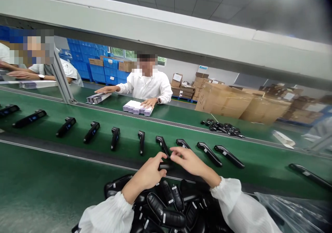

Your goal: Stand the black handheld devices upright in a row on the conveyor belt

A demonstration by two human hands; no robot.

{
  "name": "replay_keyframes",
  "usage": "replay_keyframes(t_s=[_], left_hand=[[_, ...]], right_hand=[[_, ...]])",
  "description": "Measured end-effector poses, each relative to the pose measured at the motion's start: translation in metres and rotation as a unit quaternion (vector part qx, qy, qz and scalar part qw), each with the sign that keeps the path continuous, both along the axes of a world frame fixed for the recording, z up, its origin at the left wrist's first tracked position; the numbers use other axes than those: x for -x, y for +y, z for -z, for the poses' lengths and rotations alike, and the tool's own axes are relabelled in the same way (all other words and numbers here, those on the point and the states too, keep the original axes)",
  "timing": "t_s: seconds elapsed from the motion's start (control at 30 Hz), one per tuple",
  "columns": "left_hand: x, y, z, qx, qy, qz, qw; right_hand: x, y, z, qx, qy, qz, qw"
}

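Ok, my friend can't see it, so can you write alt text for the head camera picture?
Two bare hands work at a green belt: the left hand holds a black gadget, and the right hand is close beside it. A pile of black gadgets lies below, more gadgets line the belt, and a co-worker in white touches small boxes opposite.

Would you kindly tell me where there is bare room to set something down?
Bare belt shows between its two rightmost black devices; bare worktop shows left of the black pile. It is crowded at the pile.

One black device [166, 166] is held sideways near similar heaped devices [174, 218].
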State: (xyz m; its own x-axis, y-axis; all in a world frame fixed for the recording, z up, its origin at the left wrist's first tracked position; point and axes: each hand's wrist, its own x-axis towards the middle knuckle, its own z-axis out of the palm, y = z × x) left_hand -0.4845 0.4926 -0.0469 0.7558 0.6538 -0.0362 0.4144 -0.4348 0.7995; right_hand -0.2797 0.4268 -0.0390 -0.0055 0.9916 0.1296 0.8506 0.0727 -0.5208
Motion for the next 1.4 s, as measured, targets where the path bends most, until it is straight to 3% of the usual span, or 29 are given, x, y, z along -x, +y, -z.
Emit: replay_keyframes(t_s=[0.03, 0.1, 0.23, 0.33, 0.43, 0.5, 0.6, 0.7, 0.8, 0.9, 1.0, 1.07, 1.13, 1.17, 1.27, 1.33, 1.4], left_hand=[[-0.002, 0.000, 0.001, -0.001, -0.001, -0.001, 1.000], [-0.004, 0.002, 0.000, -0.010, 0.006, -0.009, 1.000], [0.001, 0.000, -0.008, -0.063, 0.044, -0.024, 0.997], [0.009, -0.008, -0.012, -0.087, 0.082, 0.046, 0.992], [0.011, -0.016, -0.010, -0.118, 0.129, 0.145, 0.974], [0.008, -0.018, -0.006, -0.141, 0.147, 0.170, 0.964], [0.004, -0.017, -0.003, -0.146, 0.139, 0.159, 0.966], [0.003, -0.011, -0.003, -0.136, 0.117, 0.137, 0.974], [0.005, -0.004, -0.004, -0.109, 0.090, 0.086, 0.986], [0.010, 0.004, -0.005, -0.068, 0.063, 0.022, 0.995], [0.013, 0.010, -0.006, -0.008, 0.033, -0.026, 0.999], [0.014, 0.013, -0.006, 0.043, 0.009, -0.053, 0.998], [0.013, 0.014, -0.007, 0.094, -0.016, -0.078, 0.992], [0.013, 0.014, -0.007, 0.118, -0.027, -0.089, 0.989], [0.014, 0.016, -0.007, 0.180, -0.051, -0.113, 0.976], [0.015, 0.016, -0.007, 0.213, -0.065, -0.119, 0.968], [0.015, 0.016, -0.008, 0.238, -0.077, -0.113, 0.962]], right_hand=[[0.006, -0.001, -0.003, 0.022, 0.059, -0.049, 0.997], [0.013, 0.001, -0.004, 0.061, 0.123, -0.083, 0.987], [0.003, 0.017, 0.015, 0.060, 0.165, -0.012, 0.984], [-0.009, 0.028, 0.035, 0.024, 0.122, 0.076, 0.989], [-0.011, 0.031, 0.048, 0.026, 0.022, 0.123, 0.992], [-0.009, 0.031, 0.053, 0.043, -0.060, 0.151, 0.986], [-0.005, 0.034, 0.055, 0.062, -0.153, 0.181, 0.970], [-0.003, 0.039, 0.059, 0.065, -0.178, 0.198, 0.962], [-0.004, 0.042, 0.060, 0.064, -0.191, 0.215, 0.956], [-0.006, 0.038, 0.050, 0.058, -0.201, 0.223, 0.952], [0.000, 0.023, 0.026, -0.008, -0.145, 0.167, 0.975], [0.012, 0.010, 0.009, -0.036, -0.051, 0.035, 0.997], [0.028, -0.001, -0.002, -0.028, 0.009, -0.089, 0.996], [0.036, -0.004, -0.005, -0.022, 0.014, -0.120, 0.992], [0.054, -0.006, -0.002, -0.037, 0.049, -0.106, 0.992], [0.057, -0.003, 0.006, -0.037, 0.157, -0.087, 0.983], [0.056, 0.001, 0.015, -0.026, 0.294, -0.071, 0.953]])
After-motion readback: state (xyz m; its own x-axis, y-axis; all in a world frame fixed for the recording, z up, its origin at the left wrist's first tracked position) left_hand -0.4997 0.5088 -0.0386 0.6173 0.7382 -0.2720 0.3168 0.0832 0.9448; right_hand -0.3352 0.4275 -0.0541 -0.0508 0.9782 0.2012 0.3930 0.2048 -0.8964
